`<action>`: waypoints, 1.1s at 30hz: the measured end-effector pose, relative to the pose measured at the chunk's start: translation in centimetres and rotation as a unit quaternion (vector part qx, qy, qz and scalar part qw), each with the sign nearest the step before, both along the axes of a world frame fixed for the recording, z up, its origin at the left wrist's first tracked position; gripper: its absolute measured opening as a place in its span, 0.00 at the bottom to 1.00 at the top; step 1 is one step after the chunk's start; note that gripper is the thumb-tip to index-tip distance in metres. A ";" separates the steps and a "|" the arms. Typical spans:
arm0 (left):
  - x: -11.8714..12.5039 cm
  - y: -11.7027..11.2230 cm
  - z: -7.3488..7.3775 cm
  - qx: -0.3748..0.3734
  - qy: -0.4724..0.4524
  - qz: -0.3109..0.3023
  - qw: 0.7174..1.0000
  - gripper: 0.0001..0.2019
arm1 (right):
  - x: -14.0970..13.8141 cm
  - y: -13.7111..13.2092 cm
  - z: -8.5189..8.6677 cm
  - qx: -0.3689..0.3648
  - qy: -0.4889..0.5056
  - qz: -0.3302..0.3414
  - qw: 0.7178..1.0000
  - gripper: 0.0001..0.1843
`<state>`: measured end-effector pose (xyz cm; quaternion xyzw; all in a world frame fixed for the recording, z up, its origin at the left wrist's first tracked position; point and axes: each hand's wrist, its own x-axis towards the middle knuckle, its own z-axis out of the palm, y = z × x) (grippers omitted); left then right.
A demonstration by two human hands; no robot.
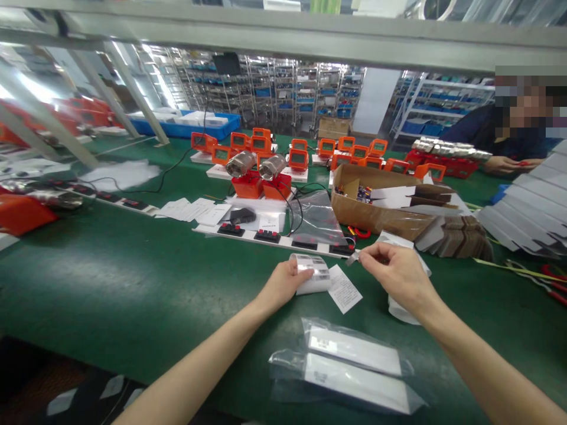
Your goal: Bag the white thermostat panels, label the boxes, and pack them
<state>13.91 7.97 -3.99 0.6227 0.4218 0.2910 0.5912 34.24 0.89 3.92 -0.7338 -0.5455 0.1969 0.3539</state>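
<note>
My left hand [287,278] grips a curled strip of labels [313,274], thumb across its printed face. Between the thumb and fingers of my right hand [396,273] is a small silvery label [352,258], held apart from the strip. A printed paper slip [345,289] lies on the green table beside the strip. Under and behind my right wrist there is more pale strip [403,311], partly hidden. Nearer to me, two white boxes [354,349] in clear plastic bags lie side by side, each with a small printed patch at its left end.
Beyond my hands runs a white rail with black terminal blocks [267,236]. Orange-framed devices [299,154] stand farther back. An open cardboard box [376,206] and stacked cardboard pieces [456,239] are at the right, near red-handled tools [553,286]. A person [491,133] sits at far right.
</note>
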 end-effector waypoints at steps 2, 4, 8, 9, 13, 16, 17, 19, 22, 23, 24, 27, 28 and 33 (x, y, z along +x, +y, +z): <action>-0.6 0.4 -0.4 0.038 0.053 0.024 0.998 0.14 | -0.2 -0.3 0.1 0.005 -0.016 0.004 1.000 0.12; -1.3 0.6 -0.5 0.074 0.111 0.056 0.990 0.15 | -0.4 -0.5 0.2 0.004 -0.021 0.008 1.000 0.12; -2.6 0.2 0.9 0.146 0.194 0.098 0.965 0.12 | -0.5 -0.9 0.3 0.002 -0.024 0.012 1.000 0.10; -2.7 0.0 1.6 0.165 0.201 0.098 0.961 0.09 | -0.6 -1.0 0.4 0.006 -0.029 0.014 0.999 0.09; -1.8 -1.9 4.6 0.214 0.192 0.030 0.957 0.09 | -1.6 -1.6 0.8 0.099 -0.147 0.051 0.983 0.06; -0.7 -3.4 6.5 0.238 0.145 -0.088 0.957 0.14 | -3.1 -2.2 1.1 0.211 -0.283 0.114 0.929 0.08; -0.4 -3.8 6.9 0.251 0.127 -0.114 0.953 0.16 | -3.7 -2.4 1.2 0.234 -0.316 0.141 0.909 0.09; -0.2 -4.2 7.3 0.281 0.108 -0.124 0.945 0.16 | -4.6 -2.8 1.4 0.257 -0.356 0.196 0.877 0.11; -0.5 -4.3 7.1 0.311 0.073 -0.100 0.942 0.15 | -5.0 -3.3 1.5 0.267 -0.283 0.233 0.891 0.10; -0.8 -4.2 6.9 0.316 0.046 -0.101 0.942 0.16 | -4.9 -3.4 1.6 0.253 -0.217 0.219 0.917 0.10; -1.0 -4.1 6.8 0.319 0.013 -0.106 0.942 0.17 | -4.7 -3.4 1.6 0.225 -0.136 0.192 0.946 0.10; -1.6 -3.9 6.5 0.333 -0.065 -0.139 0.930 0.18 | -3.9 -3.3 1.7 0.075 0.100 0.108 0.986 0.12; -1.8 -3.8 6.4 0.342 -0.080 -0.149 0.924 0.18 | -3.7 -3.2 1.7 0.025 0.157 0.097 0.983 0.14; -2.0 -3.7 6.3 0.363 -0.108 -0.166 0.910 0.18 | -3.8 -3.1 2.0 -0.086 0.301 0.127 0.941 0.18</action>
